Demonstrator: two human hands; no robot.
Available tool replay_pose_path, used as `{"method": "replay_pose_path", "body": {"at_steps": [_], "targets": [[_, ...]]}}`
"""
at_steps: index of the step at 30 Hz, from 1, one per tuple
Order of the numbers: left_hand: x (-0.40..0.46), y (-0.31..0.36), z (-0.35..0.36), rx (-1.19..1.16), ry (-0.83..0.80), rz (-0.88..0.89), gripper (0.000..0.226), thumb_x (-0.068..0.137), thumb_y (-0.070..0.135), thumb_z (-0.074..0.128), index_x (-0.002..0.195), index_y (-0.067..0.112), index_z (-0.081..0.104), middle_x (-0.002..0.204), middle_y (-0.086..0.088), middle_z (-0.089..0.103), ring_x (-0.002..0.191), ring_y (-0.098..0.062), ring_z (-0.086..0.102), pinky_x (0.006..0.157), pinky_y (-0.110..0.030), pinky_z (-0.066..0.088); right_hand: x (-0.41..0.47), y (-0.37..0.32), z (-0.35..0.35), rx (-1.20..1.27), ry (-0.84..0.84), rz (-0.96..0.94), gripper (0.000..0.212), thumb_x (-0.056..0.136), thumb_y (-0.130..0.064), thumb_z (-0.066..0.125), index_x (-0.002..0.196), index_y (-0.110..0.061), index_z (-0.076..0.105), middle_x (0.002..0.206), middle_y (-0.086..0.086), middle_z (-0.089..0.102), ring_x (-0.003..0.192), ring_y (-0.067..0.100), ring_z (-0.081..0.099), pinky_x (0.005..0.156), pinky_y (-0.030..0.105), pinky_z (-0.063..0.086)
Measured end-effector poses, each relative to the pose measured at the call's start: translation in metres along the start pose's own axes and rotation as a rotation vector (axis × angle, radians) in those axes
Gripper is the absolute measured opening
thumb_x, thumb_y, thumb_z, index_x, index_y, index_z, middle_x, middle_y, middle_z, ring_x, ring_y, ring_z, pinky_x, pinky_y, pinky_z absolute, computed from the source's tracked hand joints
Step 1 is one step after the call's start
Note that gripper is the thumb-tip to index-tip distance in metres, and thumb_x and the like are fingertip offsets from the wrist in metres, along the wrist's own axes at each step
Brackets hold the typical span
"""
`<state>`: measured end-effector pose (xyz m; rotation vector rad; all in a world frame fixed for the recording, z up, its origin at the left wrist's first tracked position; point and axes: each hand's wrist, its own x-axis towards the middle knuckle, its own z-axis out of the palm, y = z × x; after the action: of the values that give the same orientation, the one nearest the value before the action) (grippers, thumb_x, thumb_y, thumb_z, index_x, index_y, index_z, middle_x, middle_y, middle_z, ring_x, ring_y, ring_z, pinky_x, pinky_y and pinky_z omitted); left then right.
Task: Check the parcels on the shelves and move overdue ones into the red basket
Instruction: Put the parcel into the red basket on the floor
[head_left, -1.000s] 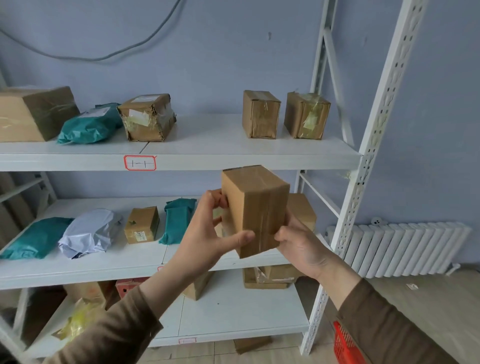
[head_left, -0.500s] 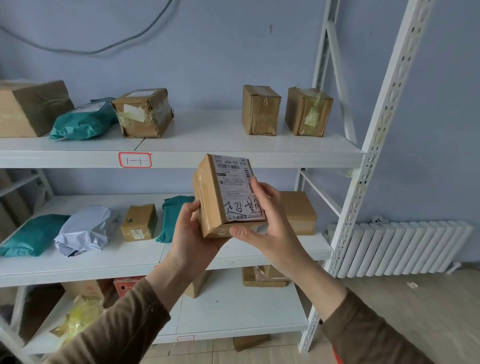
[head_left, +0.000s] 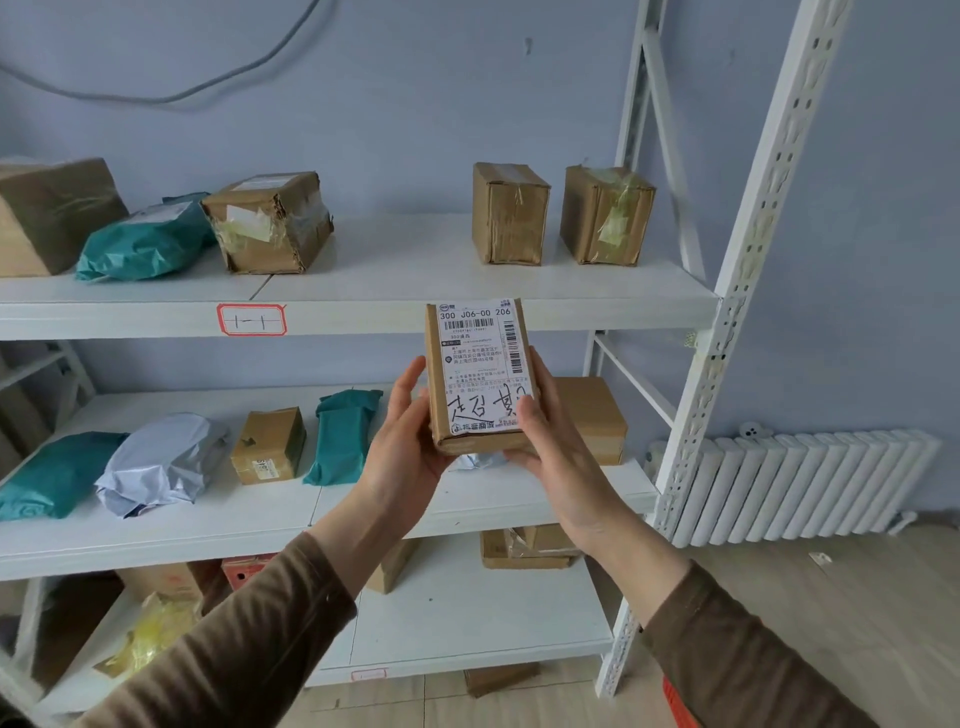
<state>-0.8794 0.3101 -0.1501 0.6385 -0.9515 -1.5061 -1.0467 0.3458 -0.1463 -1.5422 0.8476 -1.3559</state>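
White shelves (head_left: 415, 280) stood against blue wall, parcels on each tier. Box (head_left: 480, 376) was held upright in front of middle tier, label (head_left: 485, 364) facing camera. Left hand (head_left: 410, 441) gripped box's left edge and back; right hand (head_left: 553, 441) gripped right edge, thumb (head_left: 524, 413) over label's lower corner. Basket (head_left: 678, 701) edge showed bottom right.

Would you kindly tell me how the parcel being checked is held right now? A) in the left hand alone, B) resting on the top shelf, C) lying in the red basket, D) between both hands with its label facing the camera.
D: the left hand and right hand both grip the small cardboard parcel, its printed label toward the camera.
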Motion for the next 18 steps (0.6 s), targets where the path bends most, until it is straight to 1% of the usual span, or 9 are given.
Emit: {"method": "replay_pose_path", "body": {"at_steps": [1,2,4,6,9,11,14,16,18], "targets": [[0.003,-0.003,0.0,0.032,0.018,0.003,0.042,0.111,0.021,0.043,0.151,0.033,0.042,0.137,-0.026,0.063,0.123,-0.036,0.059,0.114,-0.062,0.037,0.0,0.004,-0.005,0.016,0.032,0.014,0.072,0.094,-0.059,0.058,0.157,-0.05,0.025,0.154,-0.017,0.051,0.139,0.006,0.052,0.118,0.047,0.043],[0.007,-0.007,0.002,0.071,0.022,0.002,0.039,0.111,0.022,0.043,0.148,0.033,0.044,0.135,-0.025,0.064,0.119,-0.037,0.058,0.114,-0.062,0.038,0.0,0.007,-0.011,0.047,0.07,0.028,0.069,0.095,-0.052,0.058,0.157,-0.048,0.028,0.151,-0.015,0.054,0.136,0.006,0.055,0.116,0.047,0.044],[0.011,-0.017,0.013,0.151,0.001,-0.007,0.035,0.111,0.03,0.044,0.146,0.031,0.049,0.133,-0.014,0.069,0.123,-0.036,0.062,0.111,-0.057,0.043,-0.004,0.013,-0.024,0.106,0.148,0.061,0.07,0.092,-0.045,0.061,0.156,-0.042,0.032,0.145,-0.011,0.061,0.131,0.006,0.06,0.112,0.04,0.047],[0.013,-0.03,0.026,0.207,-0.032,-0.033,0.039,0.109,0.043,0.044,0.145,0.031,0.054,0.135,-0.007,0.069,0.123,-0.03,0.064,0.108,-0.05,0.05,-0.01,0.02,-0.037,0.123,0.227,0.091,0.06,0.096,-0.039,0.061,0.152,-0.037,0.038,0.144,-0.006,0.063,0.13,0.011,0.061,0.109,0.037,0.047],[0.015,-0.054,0.046,0.262,-0.112,-0.078,0.043,0.107,0.048,0.045,0.146,0.033,0.055,0.135,0.0,0.07,0.124,-0.023,0.065,0.107,-0.045,0.051,-0.024,0.033,-0.061,0.128,0.335,0.147,0.039,0.103,-0.032,0.058,0.139,-0.041,0.049,0.139,-0.004,0.066,0.128,0.013,0.063,0.114,0.044,0.045],[0.018,-0.073,0.055,0.29,-0.185,-0.119,0.045,0.106,0.044,0.049,0.15,0.035,0.049,0.139,0.003,0.068,0.13,-0.02,0.062,0.113,-0.047,0.046,-0.034,0.041,-0.077,0.129,0.398,0.183,0.04,0.101,-0.033,0.06,0.139,-0.036,0.051,0.136,-0.003,0.068,0.126,0.014,0.065,0.115,0.047,0.044],[0.024,-0.1,0.067,0.293,-0.261,-0.182,0.05,0.104,0.035,0.057,0.152,0.041,0.045,0.142,0.005,0.066,0.133,-0.018,0.06,0.117,-0.05,0.039,-0.047,0.051,-0.098,0.126,0.482,0.229,0.043,0.102,-0.03,0.06,0.143,-0.031,0.049,0.136,-0.003,0.068,0.124,0.014,0.065,0.111,0.043,0.045],[0.029,-0.118,0.075,0.284,-0.302,-0.227,0.056,0.103,0.031,0.059,0.155,0.039,0.041,0.14,0.004,0.067,0.13,-0.018,0.063,0.115,-0.049,0.041,-0.055,0.058,-0.113,0.121,0.535,0.255,0.044,0.101,-0.029,0.061,0.143,-0.029,0.049,0.138,-0.002,0.066,0.124,0.016,0.065,0.108,0.042,0.047],[0.036,-0.137,0.084,0.259,-0.311,-0.279,0.06,0.102,0.027,0.063,0.157,0.033,0.038,0.137,-0.001,0.068,0.124,-0.019,0.067,0.11,-0.048,0.046,-0.063,0.066,-0.129,0.129,0.603,0.273,0.045,0.101,-0.029,0.062,0.144,-0.025,0.049,0.137,0.002,0.067,0.119,0.016,0.069,0.099,0.036,0.055]]}}
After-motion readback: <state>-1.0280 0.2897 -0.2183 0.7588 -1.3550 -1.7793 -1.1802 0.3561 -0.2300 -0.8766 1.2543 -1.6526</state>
